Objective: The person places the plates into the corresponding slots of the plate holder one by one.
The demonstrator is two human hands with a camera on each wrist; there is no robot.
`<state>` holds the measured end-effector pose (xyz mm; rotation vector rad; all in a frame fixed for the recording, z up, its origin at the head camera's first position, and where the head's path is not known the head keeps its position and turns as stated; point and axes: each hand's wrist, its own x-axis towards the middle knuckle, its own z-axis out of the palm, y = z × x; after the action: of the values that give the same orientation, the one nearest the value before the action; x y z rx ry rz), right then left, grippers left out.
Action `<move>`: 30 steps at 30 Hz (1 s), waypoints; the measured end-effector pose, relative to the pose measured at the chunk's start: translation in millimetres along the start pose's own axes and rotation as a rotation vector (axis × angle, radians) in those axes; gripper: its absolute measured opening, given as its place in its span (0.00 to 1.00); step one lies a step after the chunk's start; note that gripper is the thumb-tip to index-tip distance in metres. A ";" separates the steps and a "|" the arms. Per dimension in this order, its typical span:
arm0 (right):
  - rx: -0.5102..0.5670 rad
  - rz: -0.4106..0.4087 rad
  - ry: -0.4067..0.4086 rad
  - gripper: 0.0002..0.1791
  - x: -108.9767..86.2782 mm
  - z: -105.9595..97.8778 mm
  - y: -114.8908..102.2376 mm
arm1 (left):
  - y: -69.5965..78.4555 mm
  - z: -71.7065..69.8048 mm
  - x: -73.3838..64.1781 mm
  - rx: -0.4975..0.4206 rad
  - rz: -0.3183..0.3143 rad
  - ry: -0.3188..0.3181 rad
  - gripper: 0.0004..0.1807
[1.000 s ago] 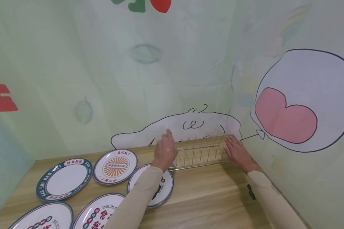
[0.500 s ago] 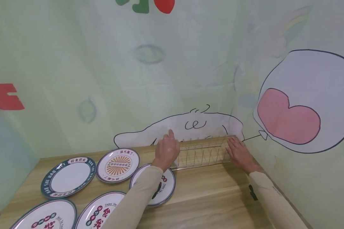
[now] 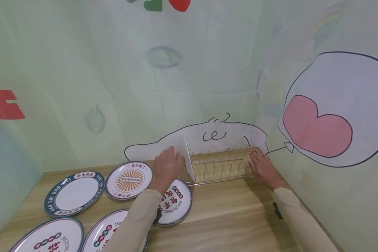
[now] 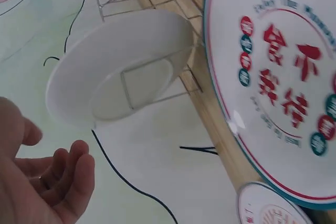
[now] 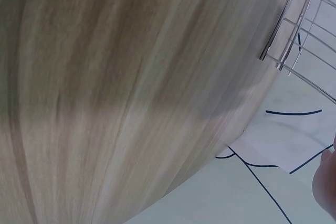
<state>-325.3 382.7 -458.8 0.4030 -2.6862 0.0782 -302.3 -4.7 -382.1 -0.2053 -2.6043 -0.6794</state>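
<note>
A white plate (image 3: 189,162) stands on edge in the left end of the wire dish rack (image 3: 220,181). Its pale underside faces my left hand in the left wrist view, the rack wires crossing in front of it. My left hand (image 3: 168,168) is just left of that plate, fingers loosely bent and holding nothing; the left wrist view shows a gap between fingertips and plate (image 4: 168,30). At the rack's right end rests my right hand (image 3: 264,169), fingers stretched along the wires. Only a bit of that hand shows at the edge of the right wrist view.
Left of the rack, several printed plates lie flat on the wooden table (image 3: 226,217): a red-lettered plate (image 3: 176,206), an orange sunburst plate (image 3: 129,180), a green-rimmed plate (image 3: 75,194) and larger ones nearer. Decorated curtain walls (image 3: 138,87) stand behind and at both sides.
My left hand has let go of the plate in the rack and moved left, away from it, so the plate's edge now shows. My right hand stays on the rack's right end.
</note>
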 end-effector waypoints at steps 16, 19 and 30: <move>-0.002 -0.012 -0.044 0.27 -0.3 -2.4 0.6 | -63.1 15.1 -37.8 0.262 -0.172 -0.488 0.19; 0.008 -0.003 -0.049 0.27 -1.8 -1.3 0.1 | -68.0 19.2 -45.4 0.285 -0.185 -0.476 0.24; 0.011 0.008 -0.034 0.27 -1.3 0.0 0.3 | -76.0 13.1 -62.2 0.335 -0.193 -0.450 0.39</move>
<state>-324.3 383.4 -459.3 0.4007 -2.7219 0.0893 -270.4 -66.2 -453.0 0.0018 -3.1504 -0.2650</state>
